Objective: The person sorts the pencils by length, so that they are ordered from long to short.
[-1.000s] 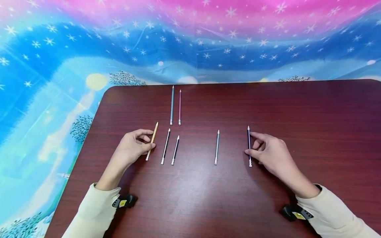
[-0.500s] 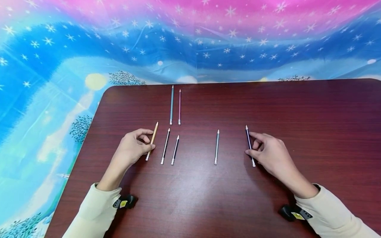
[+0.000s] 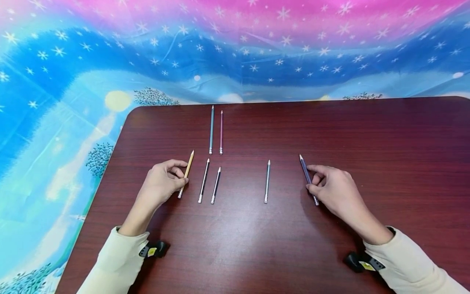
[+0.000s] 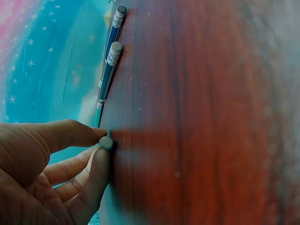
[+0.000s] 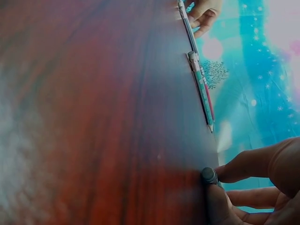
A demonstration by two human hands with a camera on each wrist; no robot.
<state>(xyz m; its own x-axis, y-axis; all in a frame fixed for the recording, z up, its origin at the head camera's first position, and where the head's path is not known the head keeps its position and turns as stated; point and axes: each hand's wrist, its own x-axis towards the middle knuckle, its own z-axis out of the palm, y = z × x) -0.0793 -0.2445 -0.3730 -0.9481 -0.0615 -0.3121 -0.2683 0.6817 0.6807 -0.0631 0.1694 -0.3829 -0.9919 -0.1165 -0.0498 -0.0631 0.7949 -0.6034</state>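
My left hand (image 3: 161,183) pinches a yellow pencil (image 3: 187,169) between thumb and finger, tip pointing away. In the left wrist view its round eraser end (image 4: 106,143) shows between the fingertips. On the right, my right hand (image 3: 335,188) pinches a dark blue pencil (image 3: 304,166), which slants with its tip to the far left. Its eraser end (image 5: 209,175) appears between thumb and finger in the right wrist view. Closest to the yellow pencil lies a black pencil (image 3: 203,181), with a shorter dark pencil (image 3: 216,185) beside it. A green pencil (image 3: 267,181) lies between the hands.
Farther back, a teal pencil (image 3: 211,130) and a pink pencil (image 3: 221,132) lie side by side near the far edge of the dark wooden table (image 3: 235,249). A snowflake-patterned cloth (image 3: 205,53) hangs behind and to the left.
The dark blue pencil has turned in my right hand: its tip swung left and its eraser end right. The yellow pencil shifted very slightly left with my left hand.
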